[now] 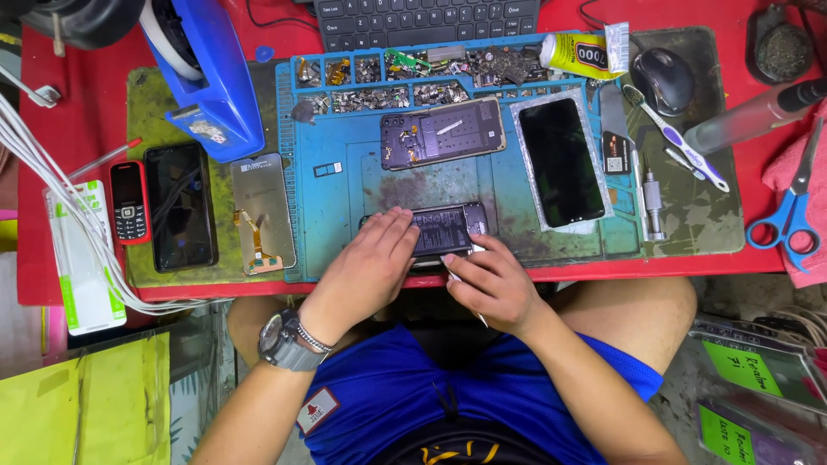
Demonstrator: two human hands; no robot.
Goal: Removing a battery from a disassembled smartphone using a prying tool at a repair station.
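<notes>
While the left hand (372,263) lies flat with its fingers (398,231) pressed together on the opened phone (448,228), the right hand (491,280) sits just beside it at the phone's right end, fingers curled and pinching a thin metal tool (465,297) whose tip I cannot see clearly. That phone, back off and dark battery showing, lies at the near edge of the blue repair mat (336,207) on the red worktop (69,95), right in front of the person. Farther back on the mat rests a phone rear housing (444,131), and to its right a black display panel (562,162) in clear wrap. Small parts fill the mat's tray compartments (379,86) along the far edge. Left of the mat sit a screen with an orange flex cable (263,215), a dark smartphone (181,207) and a small red keypad phone (129,201). Blue scissors (788,220) lie at the right edge, well apart from both hands.
</notes>
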